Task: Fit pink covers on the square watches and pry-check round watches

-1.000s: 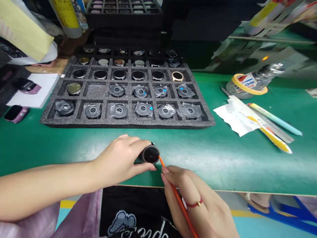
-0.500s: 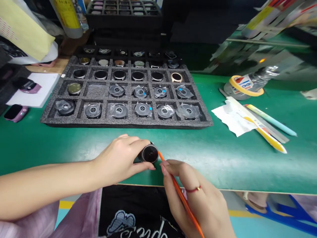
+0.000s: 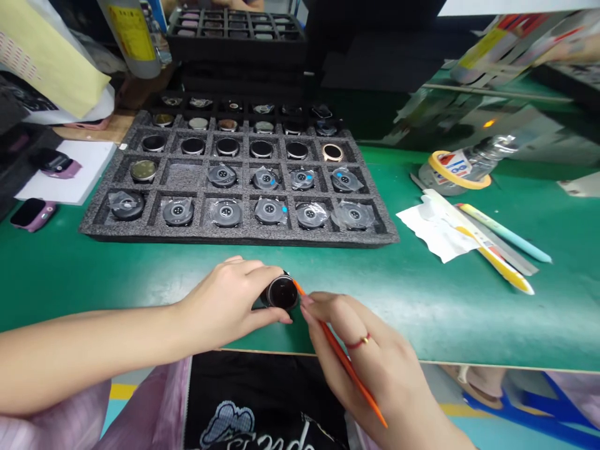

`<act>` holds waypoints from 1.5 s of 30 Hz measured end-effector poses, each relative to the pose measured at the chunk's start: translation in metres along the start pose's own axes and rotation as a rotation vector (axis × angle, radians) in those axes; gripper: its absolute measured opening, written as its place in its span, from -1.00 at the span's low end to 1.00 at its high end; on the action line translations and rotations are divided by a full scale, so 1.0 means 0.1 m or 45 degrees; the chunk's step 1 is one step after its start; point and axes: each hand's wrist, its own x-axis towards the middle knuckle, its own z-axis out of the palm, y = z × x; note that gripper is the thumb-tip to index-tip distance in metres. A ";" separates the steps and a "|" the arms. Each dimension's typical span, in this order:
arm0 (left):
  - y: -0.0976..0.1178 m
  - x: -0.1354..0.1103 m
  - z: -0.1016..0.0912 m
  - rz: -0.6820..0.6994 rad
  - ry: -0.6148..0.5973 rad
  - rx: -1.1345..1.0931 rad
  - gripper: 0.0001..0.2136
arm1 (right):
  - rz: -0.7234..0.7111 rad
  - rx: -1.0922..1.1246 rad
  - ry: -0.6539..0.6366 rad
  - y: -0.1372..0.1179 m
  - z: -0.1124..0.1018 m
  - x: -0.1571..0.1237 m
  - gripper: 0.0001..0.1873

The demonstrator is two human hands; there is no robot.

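My left hand [image 3: 229, 306] is closed around a round black watch body [image 3: 282, 292], holding it tilted on its edge on the green table, its dark face turned toward me. My right hand [image 3: 370, 369] pinches a thin orange stick [image 3: 342, 359] like a pen. The stick's tip touches the right rim of the watch body. A thin red ring sits on one finger of the right hand.
A grey foam tray [image 3: 239, 236] with several round watch bodies in cells lies just beyond my hands. Black trays are stacked behind it. At the right lie white paper [image 3: 434, 228], pens [image 3: 504, 232], a tape roll [image 3: 457, 169]. Pink watches [image 3: 32, 212] lie at the left.
The view has shifted slightly. My right hand and the orange stick have moved a little left and closer to the watch body; the left hand keeps its grip.
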 end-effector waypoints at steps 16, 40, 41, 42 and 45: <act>0.01 0.02 -0.01 -0.028 -0.023 -0.015 -0.59 | -0.094 0.078 -0.307 0.27 -0.19 0.17 -0.82; -0.14 0.06 -0.13 -0.060 -0.142 -0.219 -0.62 | 0.360 -0.805 0.198 2.13 -1.23 -0.30 -0.79; -0.15 0.07 -0.14 -0.071 -0.161 -0.253 -0.61 | 0.346 -0.795 0.196 2.15 -1.26 -0.30 -0.77; -0.15 0.07 -0.14 -0.079 -0.173 -0.283 -0.61 | 0.335 -0.792 0.212 2.15 -1.28 -0.29 -0.72; -0.16 0.09 -0.14 -0.081 -0.159 -0.343 -0.61 | 0.329 -0.824 0.346 2.08 -1.30 -0.21 -0.60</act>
